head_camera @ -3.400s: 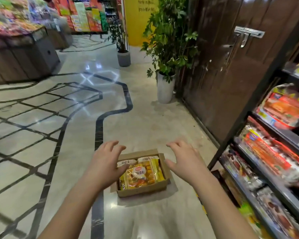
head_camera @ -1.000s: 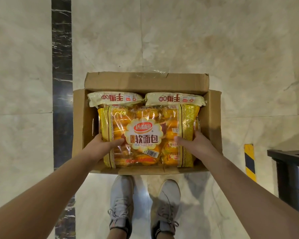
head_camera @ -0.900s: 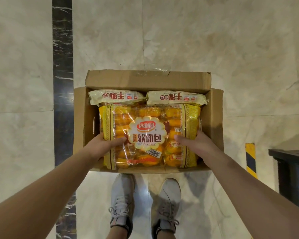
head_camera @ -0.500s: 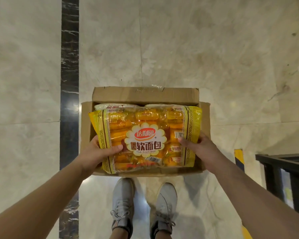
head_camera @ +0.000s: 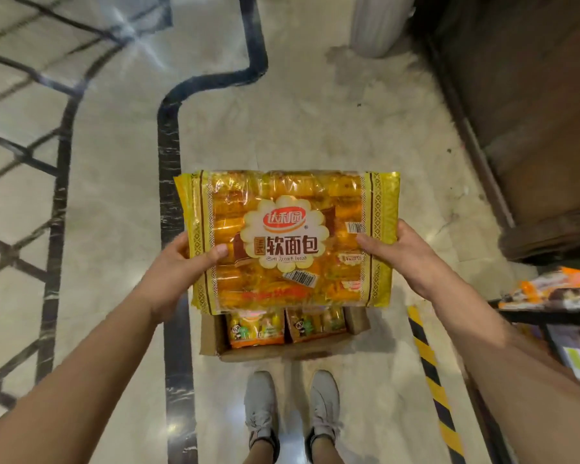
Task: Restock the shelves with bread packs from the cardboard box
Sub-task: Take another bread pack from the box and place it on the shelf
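A large yellow bread pack (head_camera: 287,241) with a white scalloped label hangs in the air, flat and facing me. My left hand (head_camera: 181,262) grips its left edge, thumb on top. My right hand (head_camera: 395,252) grips its right edge. Below the pack, the open cardboard box (head_camera: 292,349) sits on the floor, mostly hidden by the pack. Two smaller orange packs (head_camera: 282,328) with a panda picture show inside the box, side by side. The shelf (head_camera: 549,313) stands at the right edge, holding packaged goods.
My two grey shoes (head_camera: 292,406) stand just behind the box. A yellow-black hazard stripe (head_camera: 432,373) runs along the floor beside the shelf. A dark wooden door (head_camera: 523,112) fills the upper right, and a white planter base (head_camera: 379,21) stands at top centre.
Both hands have lifted the yellow bread pack up out of the box, uncovering the orange packs beneath. The view has tilted up and forward, and the shelf edge shows more at right.
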Tool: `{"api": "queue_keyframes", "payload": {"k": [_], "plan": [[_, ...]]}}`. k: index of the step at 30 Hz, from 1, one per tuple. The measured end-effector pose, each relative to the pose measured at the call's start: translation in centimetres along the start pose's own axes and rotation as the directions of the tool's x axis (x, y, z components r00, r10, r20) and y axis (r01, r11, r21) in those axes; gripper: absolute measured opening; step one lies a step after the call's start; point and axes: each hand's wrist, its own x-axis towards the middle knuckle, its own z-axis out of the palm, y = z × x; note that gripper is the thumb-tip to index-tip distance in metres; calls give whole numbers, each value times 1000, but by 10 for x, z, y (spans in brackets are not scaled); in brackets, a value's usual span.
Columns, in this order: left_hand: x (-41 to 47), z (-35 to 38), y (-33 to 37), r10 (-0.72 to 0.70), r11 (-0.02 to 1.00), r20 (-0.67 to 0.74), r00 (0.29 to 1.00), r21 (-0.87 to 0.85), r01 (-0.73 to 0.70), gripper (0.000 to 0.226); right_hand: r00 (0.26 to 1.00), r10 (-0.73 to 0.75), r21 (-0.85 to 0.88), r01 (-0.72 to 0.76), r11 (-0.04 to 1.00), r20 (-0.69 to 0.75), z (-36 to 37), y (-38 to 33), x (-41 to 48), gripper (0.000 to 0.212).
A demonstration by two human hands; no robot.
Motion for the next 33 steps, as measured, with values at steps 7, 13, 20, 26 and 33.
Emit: {"api": "queue_keyframes", "payload": {"k": [7,13,20,26,33], "plan": [[-102,9,174,206,978,-17,978,12,-206,53,981,-194,-25,194,981,-24,-50,-167,-125,117],[-178,21,297,444,894,69,893,22,-447,62,912,-391,60,400,914,-126,-96,-267,-230,72],[-237,57,367,615,788,42,788,22,-616,42,829,-472,85,516,852,-299,-128,-294,-309,59],[-259,96,380,678,734,67,732,-8,-679,38,736,-477,110,590,800,-480,-145,-286,-361,38],[-270,140,389,701,693,298,647,-75,-717,35,549,-409,11,607,795,-729,-152,-248,-444,43]]}}
